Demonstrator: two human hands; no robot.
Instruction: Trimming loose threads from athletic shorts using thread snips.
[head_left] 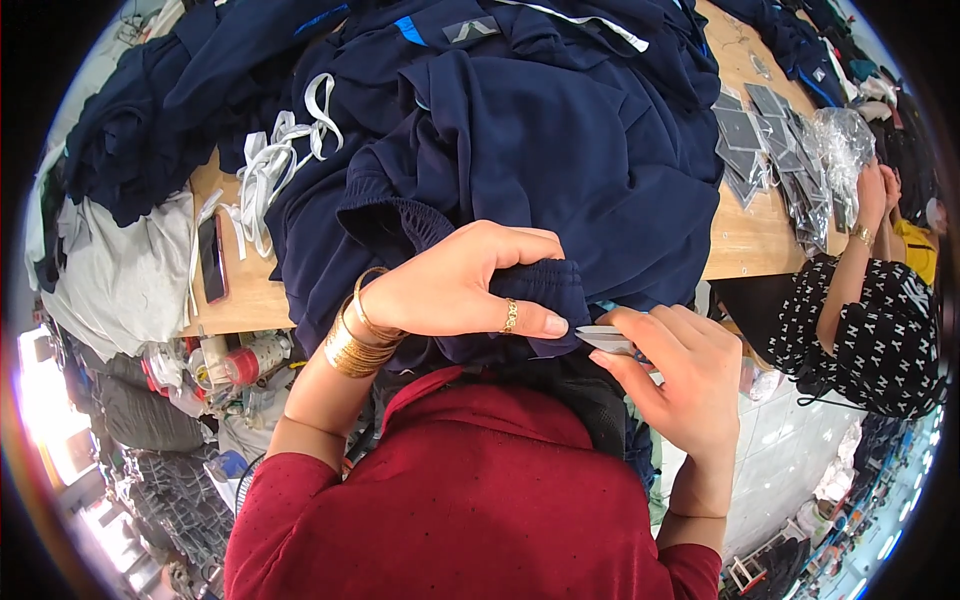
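Observation:
A navy garment (560,150) with a gathered elastic waistband lies heaped on the table in front of me. My left hand (455,285) is closed on a part of its waistband (545,285), thumb on top and fingers hidden behind the cloth. In my right hand (680,365) I hold small thread snips (605,340), their pale blades pointing left at the edge of the held band. The blade tips are close to my left thumb; whether they touch the cloth I cannot tell.
White drawstrings (268,185), a phone (213,260) and pale grey cloth (125,265) lie left on the wooden table (740,235). Clear plastic packets (775,150) lie to the right. Beyond them, a co-worker in a black patterned top (850,340) has hands at a plastic bag (840,150).

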